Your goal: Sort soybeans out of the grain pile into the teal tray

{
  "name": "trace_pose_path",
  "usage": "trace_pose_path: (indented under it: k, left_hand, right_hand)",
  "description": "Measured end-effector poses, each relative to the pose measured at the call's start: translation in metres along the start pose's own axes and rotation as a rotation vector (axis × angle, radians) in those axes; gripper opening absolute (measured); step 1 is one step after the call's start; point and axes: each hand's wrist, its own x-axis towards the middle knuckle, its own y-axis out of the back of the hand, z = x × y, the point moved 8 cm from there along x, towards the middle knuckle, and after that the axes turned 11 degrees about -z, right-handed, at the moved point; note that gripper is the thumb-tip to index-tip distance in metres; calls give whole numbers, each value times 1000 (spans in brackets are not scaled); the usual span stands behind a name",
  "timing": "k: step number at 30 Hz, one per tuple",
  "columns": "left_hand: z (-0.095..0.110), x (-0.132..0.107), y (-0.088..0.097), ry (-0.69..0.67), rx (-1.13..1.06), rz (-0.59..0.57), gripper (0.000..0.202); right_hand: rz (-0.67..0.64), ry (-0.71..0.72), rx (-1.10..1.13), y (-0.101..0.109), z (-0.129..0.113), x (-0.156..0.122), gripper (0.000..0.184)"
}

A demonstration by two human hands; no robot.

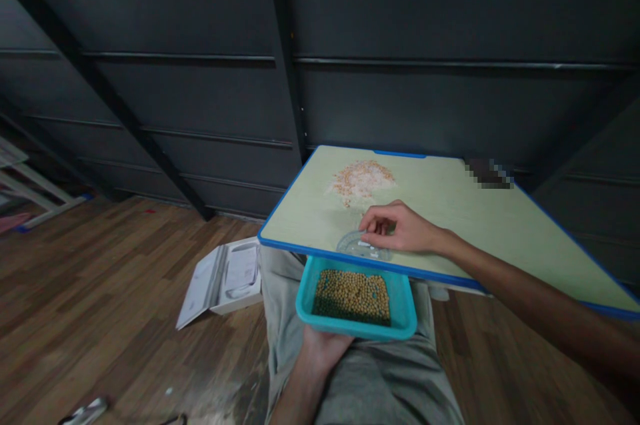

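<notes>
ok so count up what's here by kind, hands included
hands: 2 (left hand, right hand)
blue tray of beans: 1
clear plastic piece: 1
grain pile: 1
open white box: 1
total: 6

Bare left hand [320, 348], bare right hand [400, 228], bare forearms [525, 298], creased light grey trousers [380, 378]
</notes>
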Motion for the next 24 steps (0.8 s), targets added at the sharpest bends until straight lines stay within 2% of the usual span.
trace_pose_path:
  k: [5, 10, 16, 20, 24]
  left_hand:
    - [3, 1, 23, -3, -24, 17, 43]
    - [12, 4, 43, 13, -1, -33, 36]
    - [23, 8, 71, 37, 93, 43, 29]
    - [28, 12, 79, 17, 114, 54, 30]
    - [32, 13, 78, 4, 137, 61, 26]
  right_hand:
    - [78, -22, -74, 7, 14, 4, 16]
    - [152, -59, -182, 26, 27, 14, 17]
    - [176, -112, -397, 52, 46, 30, 14]
    - [195, -168, -526, 66, 54, 35, 14]
    - [191, -194, -591, 76, 59, 41, 13]
